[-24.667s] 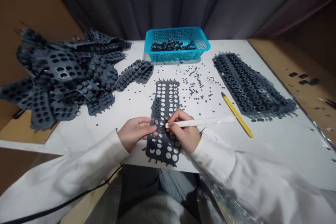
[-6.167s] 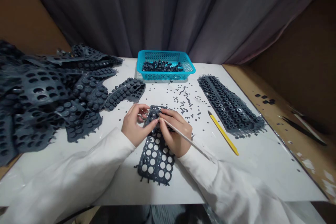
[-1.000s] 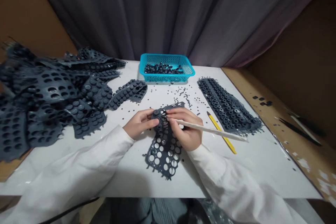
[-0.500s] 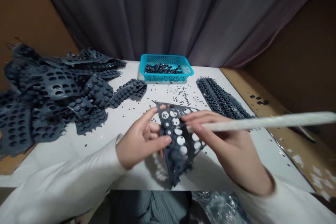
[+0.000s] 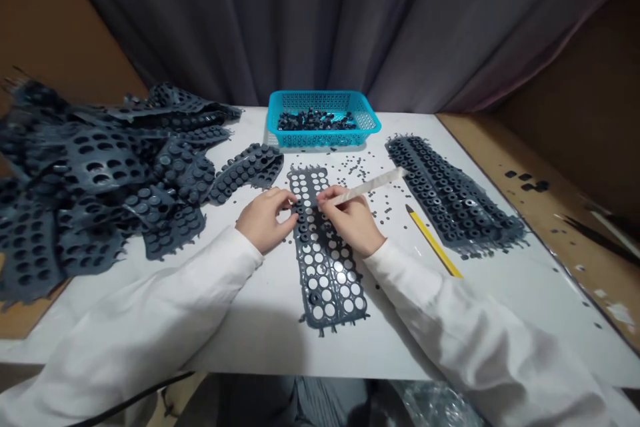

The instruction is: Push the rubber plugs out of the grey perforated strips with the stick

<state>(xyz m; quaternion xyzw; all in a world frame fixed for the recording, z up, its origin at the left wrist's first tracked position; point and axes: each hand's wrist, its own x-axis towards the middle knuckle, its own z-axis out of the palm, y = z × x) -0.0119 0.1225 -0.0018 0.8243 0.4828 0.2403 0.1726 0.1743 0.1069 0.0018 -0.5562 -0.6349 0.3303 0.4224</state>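
Observation:
A dark grey rubber sheet (image 5: 335,280) with rows of round holes lies flat on the white table, and white shows through most holes. A few dark round pieces sit in it near my hands, with one more near its front end. At its left edge is my left hand (image 5: 264,221), thumb and forefinger apart, the fingertips on or close to the sheet. My right hand (image 5: 354,221) grips a thin whitish stick (image 5: 376,184) like a pen, over the sheet's right side. The stick's lower end is hidden by my fingers.
Behind the sheet stands a blue plastic basket (image 5: 324,137) with small dark pieces. More rubber sheets (image 5: 105,160) are heaped at left; another (image 5: 447,197) lies at right beside a yellow pencil-like stick (image 5: 434,241). Small dark bits (image 5: 387,210) are scattered on the table.
The rubber sheet, tilted up in my left hand before, now lies flat on the table. My left hand has loosened from it. Both hands are farther forward, and the whitish stick points more upward.

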